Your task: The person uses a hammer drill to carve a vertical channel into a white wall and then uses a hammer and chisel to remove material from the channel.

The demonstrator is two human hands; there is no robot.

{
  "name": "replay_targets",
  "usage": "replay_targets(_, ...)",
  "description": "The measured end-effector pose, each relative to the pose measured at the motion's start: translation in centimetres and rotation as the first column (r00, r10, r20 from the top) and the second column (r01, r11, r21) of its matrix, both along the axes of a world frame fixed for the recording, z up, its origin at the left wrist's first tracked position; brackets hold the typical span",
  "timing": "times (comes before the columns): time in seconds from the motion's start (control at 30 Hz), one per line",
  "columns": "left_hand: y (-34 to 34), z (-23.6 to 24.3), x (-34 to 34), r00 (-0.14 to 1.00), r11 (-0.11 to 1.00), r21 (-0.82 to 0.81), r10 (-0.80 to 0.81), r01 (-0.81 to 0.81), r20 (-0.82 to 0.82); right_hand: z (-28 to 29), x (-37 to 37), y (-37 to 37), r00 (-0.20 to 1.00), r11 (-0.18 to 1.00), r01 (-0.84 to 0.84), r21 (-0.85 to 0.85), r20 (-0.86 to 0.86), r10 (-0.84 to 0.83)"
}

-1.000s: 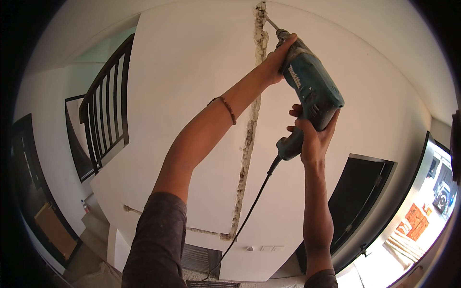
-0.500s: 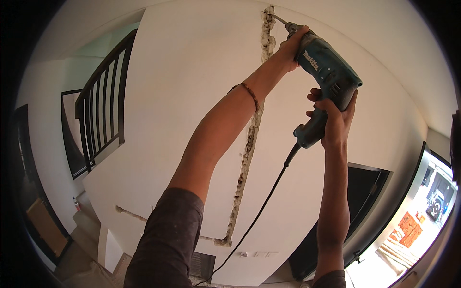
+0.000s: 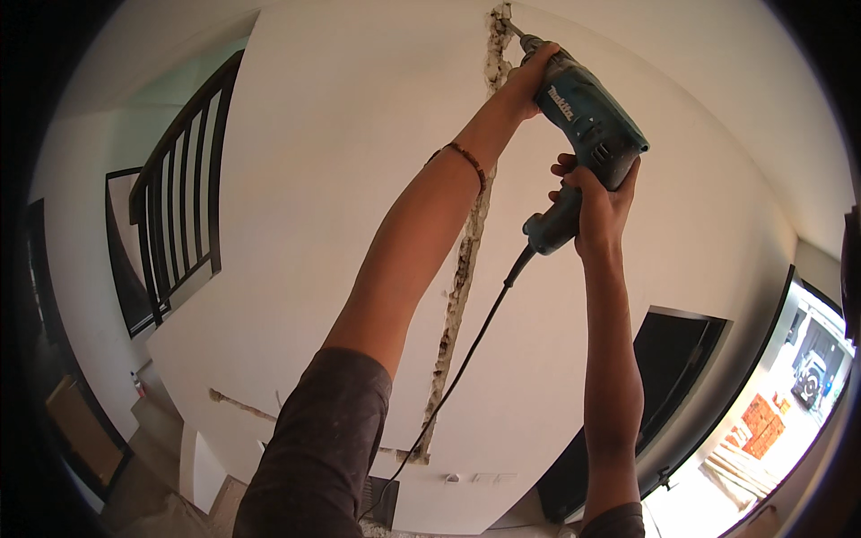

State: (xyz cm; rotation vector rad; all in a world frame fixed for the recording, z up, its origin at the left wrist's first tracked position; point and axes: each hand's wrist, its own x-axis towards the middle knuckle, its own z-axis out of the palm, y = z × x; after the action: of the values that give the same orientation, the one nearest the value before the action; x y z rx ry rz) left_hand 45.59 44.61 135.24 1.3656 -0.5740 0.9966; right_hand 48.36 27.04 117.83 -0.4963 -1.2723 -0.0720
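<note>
Up near the top of a rough groove in the white wall, a teal power drill slanted upward to the left, its thin bit reaching the broken plaster. Both hands were clamped on the drill: the left hand wrapped its front end (the fingers mostly hidden behind it), while the right hand gripped the handle farther back. From the handle's base a black cord hung down in front of the wall, and a dark bracelet circled the left forearm.
</note>
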Motion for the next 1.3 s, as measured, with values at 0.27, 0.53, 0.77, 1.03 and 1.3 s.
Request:
replay_targets(0.27,-9.1,-8.9,-0.3,0.994,0.961,-0.259,0.076,-0.096,-0.084,-6.1,0.5,-9.1,0.993,0.987,0.113,-0.112,-0.006,-0.114)
replay_targets(0.53,-10.5,-4.2,-0.7,1.000,0.993,-0.121,0.006,-0.009,-0.024,-3.0,-0.9,-9.8,0.993,0.993,0.114,-0.008,-0.008,-0.114)
replay_targets(0.77,-7.3,0.8,0.2,0.996,0.990,-0.114,-0.085,0.086,0.019,2.1,-0.5,-8.4,0.986,0.985,0.159,-0.069,0.062,-0.155)
replay_targets(1.03,-8.1,2.2,1.2,0.994,0.969,-0.236,0.087,-0.070,0.064,3.4,0.2,-8.6,0.995,0.993,0.094,-0.074,-0.005,-0.095)
replay_targets(1.3,-2.3,3.2,-0.1,1.000,0.985,-0.173,-0.017,0.016,-0.003,2.6,-0.4,-4.8,0.999,0.996,0.028,-0.086,0.041,-0.024)
